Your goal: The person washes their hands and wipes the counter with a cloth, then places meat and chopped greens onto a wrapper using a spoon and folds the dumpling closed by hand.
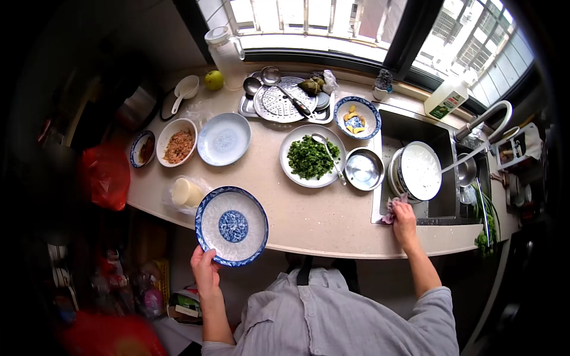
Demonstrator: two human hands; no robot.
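Note:
My left hand (206, 272) grips the lower rim of a blue-and-white plate (249, 228), held up in front of the counter edge with its patterned inside facing me. At the front left edge of the sink, my right hand (404, 223) is closed on a crumpled purplish cloth (393, 209). Just beyond the cloth, a stack of bowls stands in the sink, and water from the tap runs into the top white bowl (420, 172). Left of the sink is a metal bowl (364, 169). Beside it, a plate of chopped greens (313, 157) has a spoon resting in it.
The sink (439, 210) is at the right, under a curved tap (499, 107). Along the counter (255, 169) stand a pale blue plate (224, 139), a bowl of shredded food (179, 142), a jar (186, 193), a glass pitcher (225, 58) and a metal tray (279, 99) with ladles.

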